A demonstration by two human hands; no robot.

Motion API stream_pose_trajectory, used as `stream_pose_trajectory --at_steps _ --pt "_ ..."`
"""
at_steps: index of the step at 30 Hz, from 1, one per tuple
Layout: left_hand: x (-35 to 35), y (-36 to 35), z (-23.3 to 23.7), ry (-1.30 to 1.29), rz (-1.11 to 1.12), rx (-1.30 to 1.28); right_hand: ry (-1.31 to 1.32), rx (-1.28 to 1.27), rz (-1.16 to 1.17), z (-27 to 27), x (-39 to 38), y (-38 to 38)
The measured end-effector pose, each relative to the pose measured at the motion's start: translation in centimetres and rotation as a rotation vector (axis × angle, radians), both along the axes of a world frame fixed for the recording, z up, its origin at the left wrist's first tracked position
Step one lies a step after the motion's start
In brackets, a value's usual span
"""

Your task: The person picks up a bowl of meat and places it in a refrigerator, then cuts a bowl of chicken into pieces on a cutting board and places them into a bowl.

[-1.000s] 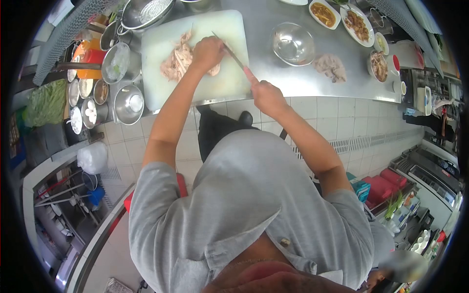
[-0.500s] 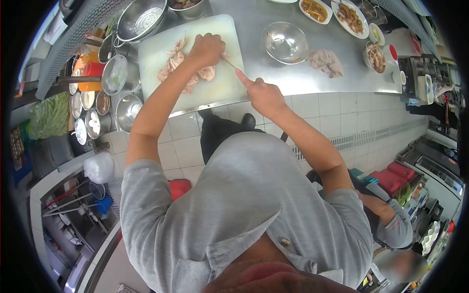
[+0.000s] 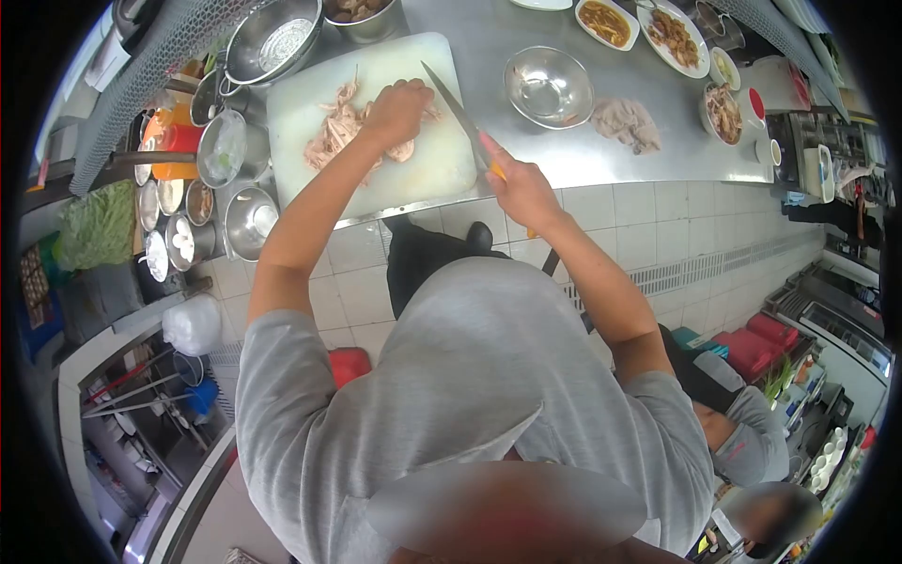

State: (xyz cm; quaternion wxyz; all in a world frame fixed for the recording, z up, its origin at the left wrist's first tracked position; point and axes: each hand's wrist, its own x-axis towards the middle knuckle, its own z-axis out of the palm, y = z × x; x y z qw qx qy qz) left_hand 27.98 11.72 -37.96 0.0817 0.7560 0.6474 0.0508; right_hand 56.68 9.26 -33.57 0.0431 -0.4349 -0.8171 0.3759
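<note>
Fingers (image 3: 409, 86) of the left hand (image 3: 390, 117) curl over pale meat (image 3: 329, 136) on the white cutting board (image 3: 427, 179), covering part of it, so I cannot tell whether they grip; the right hand (image 3: 524, 193) clasps a knife (image 3: 451, 101), its blade slanting over the board, while metal pots (image 3: 241, 223) crowd the board's left side and a steel bowl (image 3: 550, 87), crumpled cloth (image 3: 627, 125) and food plates (image 3: 697, 68) occupy the counter (image 3: 564, 160) to the right

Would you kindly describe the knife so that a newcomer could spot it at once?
On the metal counter lies a white cutting board. Over its right side slants the knife, gripped in the right hand. Unlike the pale, ragged meat by the left hand, it has a long, straight, grey blade.
</note>
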Motion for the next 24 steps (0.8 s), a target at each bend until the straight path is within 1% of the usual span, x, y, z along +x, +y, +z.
stream_pose_trajectory --at_steps 1,4,7,10,13,18,21,24 --pt "0.2 0.2 0.4 0.03 0.014 -0.06 -0.017 0.004 0.006 0.0 0.0 0.2" --pt "0.4 0.2 0.9 0.017 0.134 -0.099 -0.064 0.016 0.018 0.1 -0.4 0.6" --pt "0.6 -0.1 2.3 -0.025 0.211 -0.21 -0.124 0.017 0.026 0.2 -0.9 1.0" --pt "0.1 -0.5 0.8 -0.239 0.315 -0.019 -0.174 0.027 0.044 0.2 -1.0 1.1" --pt "-0.3 -0.2 -0.7 -0.289 0.255 -0.036 -0.162 0.086 0.085 0.3 -1.0 0.8" --pt "-0.2 0.1 -1.4 -0.239 0.275 -0.024 -0.163 0.164 0.18 2.0 -1.6 0.2" --pt "-0.2 0.0 -1.3 -0.244 0.294 -0.029 -0.176 0.186 0.189 1.9 -1.8 0.2" --pt "-0.2 0.1 -1.4 -0.248 0.301 -0.037 -0.228 0.165 0.212 0.6 -2.2 0.4"
